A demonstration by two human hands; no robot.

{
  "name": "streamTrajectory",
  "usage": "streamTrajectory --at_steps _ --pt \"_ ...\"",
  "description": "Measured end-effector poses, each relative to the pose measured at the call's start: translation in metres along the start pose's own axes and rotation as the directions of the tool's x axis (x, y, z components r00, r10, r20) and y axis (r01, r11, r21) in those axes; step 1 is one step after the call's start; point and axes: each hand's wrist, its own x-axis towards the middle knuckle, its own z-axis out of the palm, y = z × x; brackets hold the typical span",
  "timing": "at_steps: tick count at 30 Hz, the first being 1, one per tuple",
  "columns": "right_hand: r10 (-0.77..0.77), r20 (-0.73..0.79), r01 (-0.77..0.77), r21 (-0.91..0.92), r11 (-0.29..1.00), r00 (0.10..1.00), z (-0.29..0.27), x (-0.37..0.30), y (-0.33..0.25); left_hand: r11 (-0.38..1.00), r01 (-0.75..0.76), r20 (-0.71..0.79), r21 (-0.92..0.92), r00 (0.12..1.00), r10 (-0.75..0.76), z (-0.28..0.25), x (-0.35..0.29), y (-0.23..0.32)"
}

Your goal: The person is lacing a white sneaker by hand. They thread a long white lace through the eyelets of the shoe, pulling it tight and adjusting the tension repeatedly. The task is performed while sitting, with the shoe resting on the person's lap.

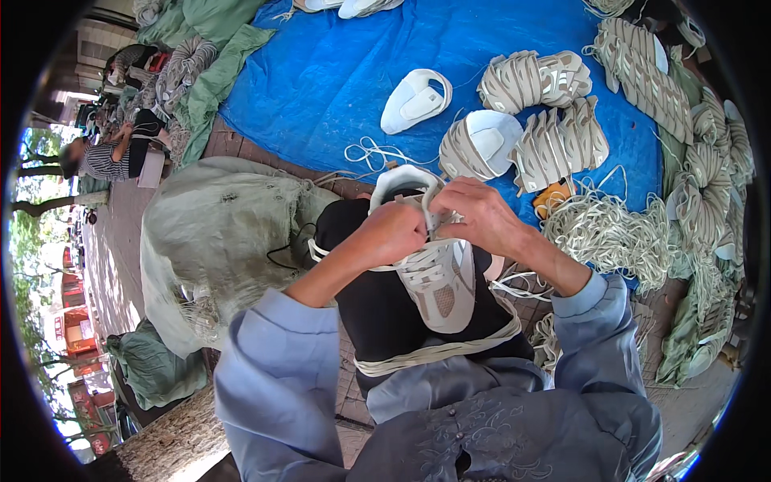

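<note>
Beige-and-white shoe upper (443, 303) lies lengthwise on the black cloth (365, 313) over the lap, toe toward the person, left hand (397, 233) and right hand (483, 215) equally near, fingers bunched at its throat, their closure and hold hidden.

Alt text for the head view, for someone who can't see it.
A person's left hand and right hand handle the lacing of a beige-and-white sneaker upper on their black-clad lap. Beyond, stacks of nested uppers lie on a blue tarp near a tangled heap of pale laces.
</note>
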Motion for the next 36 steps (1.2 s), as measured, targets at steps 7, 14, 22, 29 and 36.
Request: streamTrajectory --at_steps 7,14,22,29,36 --pt "-0.212 -0.144 0.208 -0.042 0.977 0.967 -0.01 0.008 -0.024 0.212 -0.001 -0.044 -0.977 0.979 -0.199 -0.059 -0.109 0.029" --pt "0.056 0.178 -0.088 0.176 0.98 0.982 0.03 0.026 -0.078 0.262 -0.222 -0.254 -0.939 0.962 -0.098 -0.029 -0.092 0.043" --pt "0.591 0.021 -0.312 0.864 0.395 0.807 -0.113 0.055 0.067 -0.695 -0.679 -0.618 -0.237 0.657 -0.431 -0.027 -0.124 -0.093" --pt "0.602 -0.073 -0.187 0.914 0.359 0.795 -0.179 0.012 0.128 0.138 -0.779 -0.576 -0.612 0.32 -0.752 -0.036 -0.147 -0.148" --pt "0.583 -0.103 -0.185 0.892 0.413 0.806 -0.189 0.008 0.125 0.945 -0.031 -0.723 -0.327 0.652 -0.229 0.045 -0.085 -0.012"
